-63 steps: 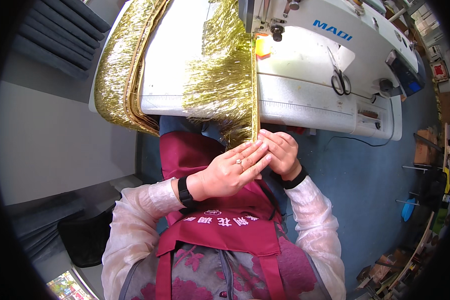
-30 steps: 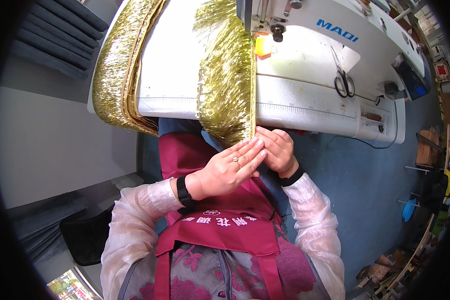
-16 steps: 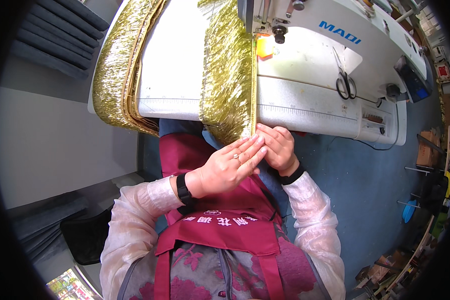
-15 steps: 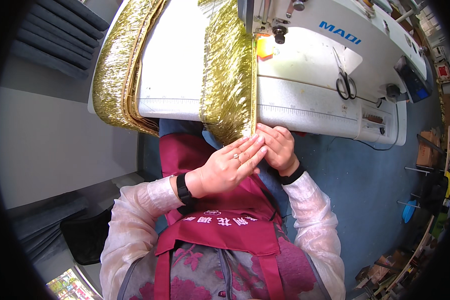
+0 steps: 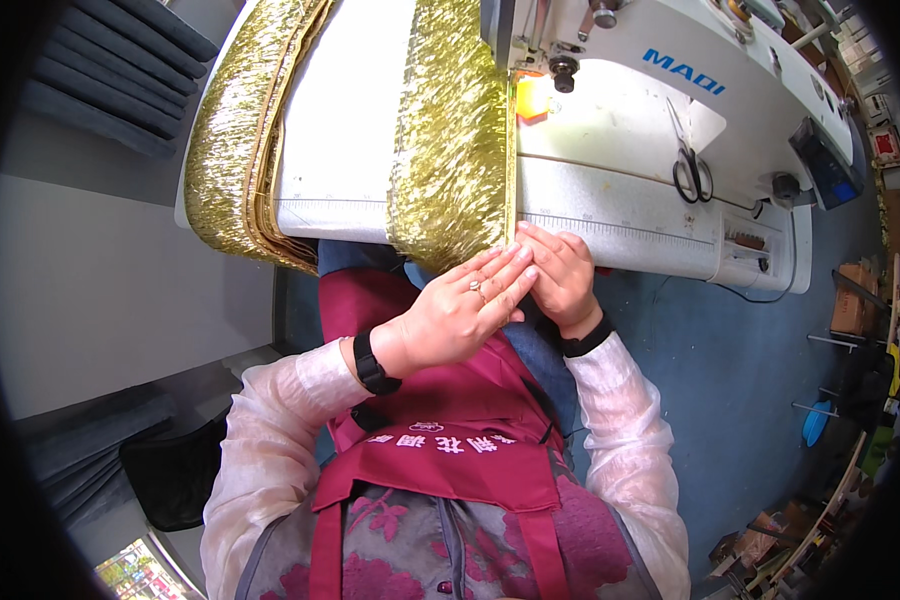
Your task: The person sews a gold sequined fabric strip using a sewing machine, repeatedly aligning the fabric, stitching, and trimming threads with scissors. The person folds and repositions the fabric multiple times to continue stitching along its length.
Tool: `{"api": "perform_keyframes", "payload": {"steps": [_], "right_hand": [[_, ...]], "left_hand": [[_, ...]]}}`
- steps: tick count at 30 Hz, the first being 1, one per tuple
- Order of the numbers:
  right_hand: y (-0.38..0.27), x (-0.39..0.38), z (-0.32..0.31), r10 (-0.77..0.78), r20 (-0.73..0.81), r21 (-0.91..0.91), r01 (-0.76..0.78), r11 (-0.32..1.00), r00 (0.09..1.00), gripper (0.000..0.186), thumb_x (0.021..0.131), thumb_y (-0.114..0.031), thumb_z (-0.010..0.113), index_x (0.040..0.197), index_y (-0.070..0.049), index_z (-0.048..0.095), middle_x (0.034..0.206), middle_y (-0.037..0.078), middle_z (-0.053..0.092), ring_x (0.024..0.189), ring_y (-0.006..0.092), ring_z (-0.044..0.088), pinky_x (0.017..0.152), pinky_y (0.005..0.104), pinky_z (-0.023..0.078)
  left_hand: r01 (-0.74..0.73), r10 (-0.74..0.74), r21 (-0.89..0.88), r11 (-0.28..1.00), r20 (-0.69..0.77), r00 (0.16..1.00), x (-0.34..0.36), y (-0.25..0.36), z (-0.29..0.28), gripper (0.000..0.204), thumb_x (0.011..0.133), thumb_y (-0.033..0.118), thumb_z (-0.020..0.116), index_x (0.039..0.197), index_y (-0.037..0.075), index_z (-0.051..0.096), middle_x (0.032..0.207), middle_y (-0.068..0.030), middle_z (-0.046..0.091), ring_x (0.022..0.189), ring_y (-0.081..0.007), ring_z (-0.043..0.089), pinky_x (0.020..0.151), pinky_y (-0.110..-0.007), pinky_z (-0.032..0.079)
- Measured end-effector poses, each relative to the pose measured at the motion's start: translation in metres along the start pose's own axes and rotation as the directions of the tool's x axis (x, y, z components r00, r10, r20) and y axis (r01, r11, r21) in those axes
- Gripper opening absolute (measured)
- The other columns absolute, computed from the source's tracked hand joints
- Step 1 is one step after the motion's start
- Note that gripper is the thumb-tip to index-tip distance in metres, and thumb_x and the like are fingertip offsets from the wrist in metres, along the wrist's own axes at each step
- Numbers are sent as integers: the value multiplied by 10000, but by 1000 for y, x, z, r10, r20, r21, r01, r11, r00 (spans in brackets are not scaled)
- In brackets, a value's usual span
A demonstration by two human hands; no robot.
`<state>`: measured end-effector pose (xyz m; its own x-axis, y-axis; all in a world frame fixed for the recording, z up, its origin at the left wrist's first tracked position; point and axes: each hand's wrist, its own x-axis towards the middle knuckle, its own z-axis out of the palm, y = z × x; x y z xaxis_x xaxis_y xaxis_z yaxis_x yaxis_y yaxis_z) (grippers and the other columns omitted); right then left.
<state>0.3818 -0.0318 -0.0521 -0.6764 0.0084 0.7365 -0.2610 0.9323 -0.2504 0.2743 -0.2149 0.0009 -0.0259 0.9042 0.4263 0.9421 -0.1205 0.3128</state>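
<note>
A strip of shiny gold tinsel fringe (image 5: 450, 140) runs from under the sewing machine (image 5: 660, 60) over the table's near edge to my hands. Along its right side goes a narrow edge band (image 5: 511, 190). My left hand (image 5: 460, 310), a ring on one finger, has its fingers together at the band's near end. Right beside it, my right hand (image 5: 562, 285) is closed at the same edge, fingertips meeting the left ones. What lies between the fingers is partly hidden. A thick folded stack of gold fringe (image 5: 225, 140) hangs over the table's left end.
Black-handled scissors (image 5: 691, 172) lie on the white machine table (image 5: 610, 195), right of the fringe. An orange-yellow piece (image 5: 533, 98) sits beside the needle area. A ruler scale runs along the table's front. At the right stand a cardboard box (image 5: 855, 300) and other goods.
Both hands have moved slightly forward, toward the machine, with the edge of the fringe. The fringe near the table's front edge lies wider and has shifted a little left.
</note>
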Motion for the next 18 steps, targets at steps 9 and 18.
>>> {"api": "perform_keyframes", "payload": {"steps": [9,18], "right_hand": [[7,9,6,23,-4,-59,-23,998,1000,171,885,-88,636,1007,-5,724,1175,115,753,1166,234,710,904,373,497],[4,20,19,160,-29,-131,-163,978,987,181,900,-119,670,1042,-15,715,1155,94,744,1086,229,717,897,380,498]], "left_hand": [[16,-17,-38,999,-16,1000,7,-13,3,590,939,170,708,1456,-55,532,1506,-236,544,1408,-345,540,1192,-454,418],[58,-60,-85,995,-23,998,16,-33,7,594,938,110,691,1484,-41,512,1518,-216,537,1425,-344,520,1198,-457,407]]}}
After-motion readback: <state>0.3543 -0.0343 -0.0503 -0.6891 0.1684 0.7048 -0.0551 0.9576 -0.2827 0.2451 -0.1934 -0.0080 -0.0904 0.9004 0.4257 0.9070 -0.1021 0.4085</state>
